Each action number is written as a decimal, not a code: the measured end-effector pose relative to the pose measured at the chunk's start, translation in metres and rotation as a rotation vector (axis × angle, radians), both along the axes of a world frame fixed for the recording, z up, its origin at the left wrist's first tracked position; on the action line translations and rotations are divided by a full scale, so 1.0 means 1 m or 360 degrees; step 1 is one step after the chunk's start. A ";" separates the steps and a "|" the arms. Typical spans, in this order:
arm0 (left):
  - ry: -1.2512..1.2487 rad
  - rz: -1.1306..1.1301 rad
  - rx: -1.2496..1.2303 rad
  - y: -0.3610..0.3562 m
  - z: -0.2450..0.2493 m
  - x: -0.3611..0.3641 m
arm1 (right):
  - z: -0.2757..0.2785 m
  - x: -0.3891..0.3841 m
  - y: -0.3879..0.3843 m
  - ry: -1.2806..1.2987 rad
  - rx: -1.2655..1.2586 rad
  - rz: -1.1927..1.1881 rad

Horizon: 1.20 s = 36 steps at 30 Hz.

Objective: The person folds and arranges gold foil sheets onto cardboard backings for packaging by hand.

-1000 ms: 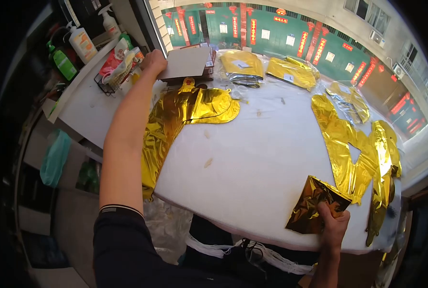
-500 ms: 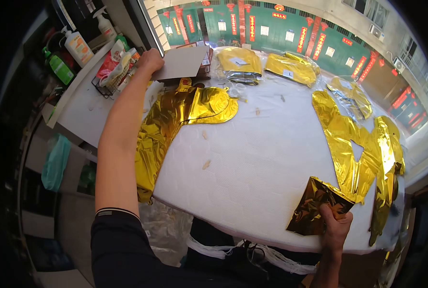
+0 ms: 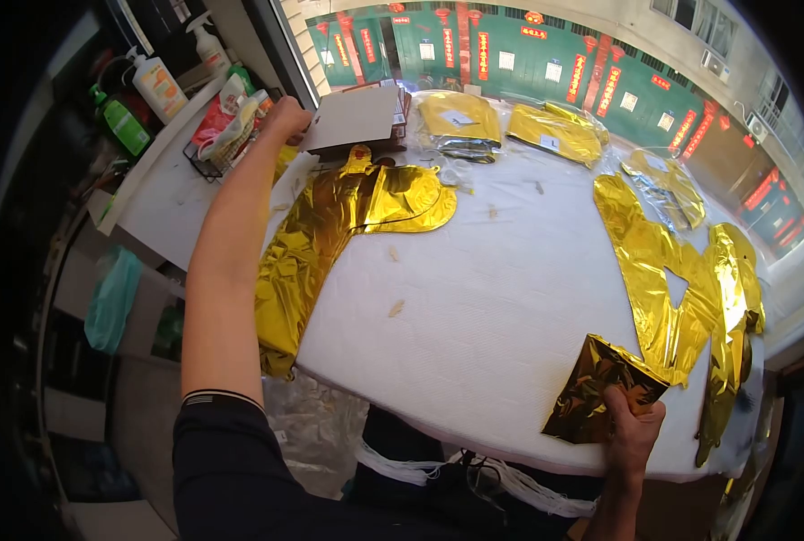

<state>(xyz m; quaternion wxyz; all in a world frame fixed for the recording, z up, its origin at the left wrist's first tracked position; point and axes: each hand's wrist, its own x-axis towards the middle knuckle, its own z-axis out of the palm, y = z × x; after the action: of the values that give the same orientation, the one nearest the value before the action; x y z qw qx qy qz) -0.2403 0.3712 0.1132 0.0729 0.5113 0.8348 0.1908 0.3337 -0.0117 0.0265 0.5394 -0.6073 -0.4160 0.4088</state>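
Note:
My right hand (image 3: 632, 424) grips a folded gold foil balloon (image 3: 587, 392) over the front right edge of the padded white surface (image 3: 447, 298), thumb on top. My left hand (image 3: 286, 120) reaches to the far left, closed beside the edge of a grey cardboard sheet (image 3: 352, 119). Its fingertips are hidden, so what they hold cannot be made out. Beneath my left forearm lies a flat gold foil balloon (image 3: 307, 257), partly covered by the arm. Near my right hand, another flat gold balloon (image 3: 641, 261) has a triangular opening.
Clear packets of folded gold foil (image 3: 460, 122) stand along the back edge. A narrow gold foil piece (image 3: 726, 334) lies at the far right. On the left ledge are a wire basket (image 3: 212, 162) with items and pump bottles (image 3: 158, 86). White strings (image 3: 510, 487) hang at the front edge.
The view has shifted slightly, moving the scene a little to the right. A bit of yellow now shows below my left hand. My right hand keeps its hold on the folded foil balloon.

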 end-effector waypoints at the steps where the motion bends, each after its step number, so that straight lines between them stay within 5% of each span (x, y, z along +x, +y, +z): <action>1: 0.0001 0.0001 0.0000 -0.002 -0.002 0.001 | -0.001 0.001 0.000 0.0001 0.0000 0.0001; 13: 0.0388 -0.0093 -0.0160 -0.017 0.007 0.008 | -0.003 0.002 -0.001 -0.0007 0.0046 0.0035; 15: 0.0832 -0.0048 0.0187 -0.020 0.007 0.012 | -0.004 0.003 -0.001 0.0003 0.0007 0.0018; 25: 0.0846 -0.0172 0.0389 -0.019 0.020 0.021 | -0.002 0.005 -0.001 -0.0034 -0.0036 0.0081; 31: 0.0168 -0.0206 0.0830 0.000 0.016 -0.004 | -0.003 0.002 0.000 -0.0008 0.0038 0.0045; 36: -0.0865 -0.0706 0.0894 -0.029 0.032 0.014 | -0.002 0.005 -0.001 0.0023 -0.0007 0.0051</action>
<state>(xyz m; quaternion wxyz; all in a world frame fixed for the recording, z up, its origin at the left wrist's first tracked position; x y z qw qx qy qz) -0.2260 0.3417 0.1451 0.1872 0.6092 0.5713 0.5172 0.3389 -0.0131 0.0241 0.5344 -0.5989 -0.4208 0.4227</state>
